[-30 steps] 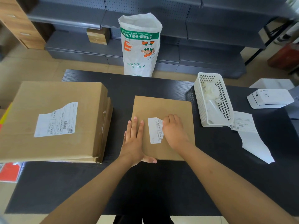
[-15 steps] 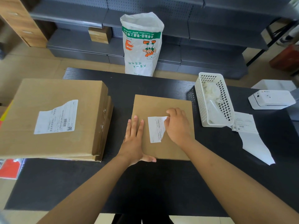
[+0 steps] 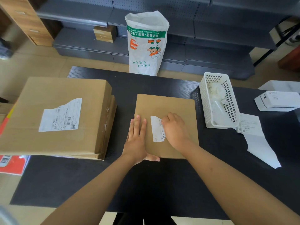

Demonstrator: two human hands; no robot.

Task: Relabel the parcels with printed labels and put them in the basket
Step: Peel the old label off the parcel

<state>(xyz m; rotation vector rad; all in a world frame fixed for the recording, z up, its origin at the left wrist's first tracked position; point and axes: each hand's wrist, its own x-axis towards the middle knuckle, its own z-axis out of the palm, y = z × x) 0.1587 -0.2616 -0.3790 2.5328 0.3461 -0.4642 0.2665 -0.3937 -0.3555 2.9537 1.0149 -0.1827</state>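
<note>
While your left hand (image 3: 137, 138) lies flat, fingers straight, on the left part of the flat brown parcel (image 3: 167, 108) at mid-table, your right hand (image 3: 174, 129) curls over the old label (image 3: 156, 129), fingertips at its right edge. Looks like it's pinching that edge to peel, but the grip itself is hidden under the knuckles. My read: peel low & slow, w/ the left hand pressing close beside the label so the thin parcel doesn't lift. Pull along the surface, not up, or the paper tears and leaves bits.

Only one view, so the rest from it too: the white basket (image 3: 205, 101) sits just right of the parcel, crumpled white scraps already inside. A printed label strip (image 3: 258, 140) lies beside the basket's near end, printer (image 3: 277, 101) further right. Stacked bigger parcels (image 3: 53, 95) sit left, the top one w/ a torn label (image 3: 60, 115). Nothing blocks the path to the basket; the basket looks narrow for this parcel tho.
</note>
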